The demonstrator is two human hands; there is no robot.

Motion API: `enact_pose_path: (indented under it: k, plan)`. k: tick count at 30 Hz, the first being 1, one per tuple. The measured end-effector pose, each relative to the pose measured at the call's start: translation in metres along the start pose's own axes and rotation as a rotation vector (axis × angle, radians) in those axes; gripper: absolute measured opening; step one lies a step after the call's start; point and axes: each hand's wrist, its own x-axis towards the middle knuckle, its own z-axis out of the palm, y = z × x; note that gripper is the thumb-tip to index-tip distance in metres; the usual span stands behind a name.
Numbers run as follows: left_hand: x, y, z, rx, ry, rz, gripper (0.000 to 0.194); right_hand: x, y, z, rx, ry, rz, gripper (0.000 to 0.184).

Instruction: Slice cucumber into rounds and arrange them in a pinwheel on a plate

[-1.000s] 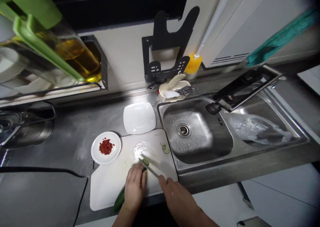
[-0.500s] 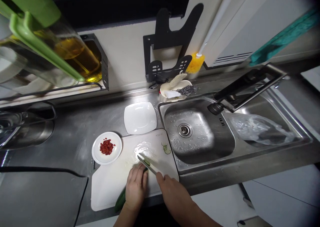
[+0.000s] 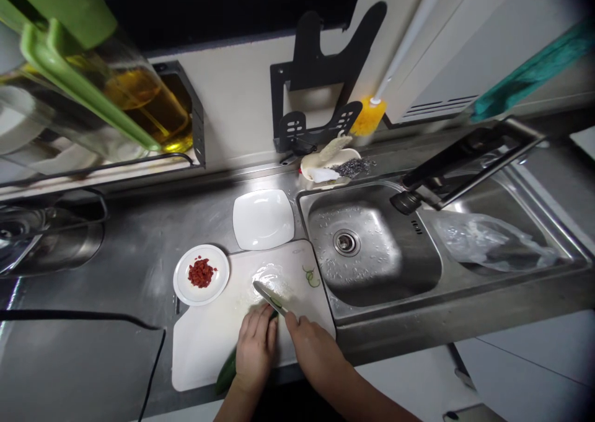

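Observation:
A dark green cucumber (image 3: 226, 372) lies across the white cutting board (image 3: 199, 347), mostly covered by my left hand (image 3: 255, 341), whose fingers are closed over it near its far end. My right hand (image 3: 313, 351) is wrapped round the handle of a knife (image 3: 267, 295). The blade lies at the cucumber's cut end, just beyond my left fingertips, with a bit of green showing beside it. Thin green peel pieces (image 3: 310, 277) rest at the board's far right corner. Wet shine marks the board past the blade.
A round plate (image 3: 179, 279) with chopped red bits overlaps the board's left corner. Behind the board is a square white plate (image 3: 263, 219). To the right lies a steel sink (image 3: 372, 248) with a black faucet (image 3: 437, 168) and a plastic bag (image 3: 488, 242).
The knife has shifted slightly toward me, its blade lying closer over the cucumber's end. My left hand keeps its hold. The whole view has drifted slightly.

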Motion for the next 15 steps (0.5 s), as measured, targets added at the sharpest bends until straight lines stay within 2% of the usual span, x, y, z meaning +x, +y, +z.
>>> enact_pose_path:
  k: [10,15]
  plan:
    - [-0.001,0.001,-0.001,-0.028,-0.016,-0.013,0.029,0.007,0.006,0.016,0.025,0.09,-0.024,0.035]
    - [-0.001,0.0,-0.002,-0.047,-0.008,-0.021,0.028,-0.01,0.018,0.019,-0.039,0.102,-0.035,0.045]
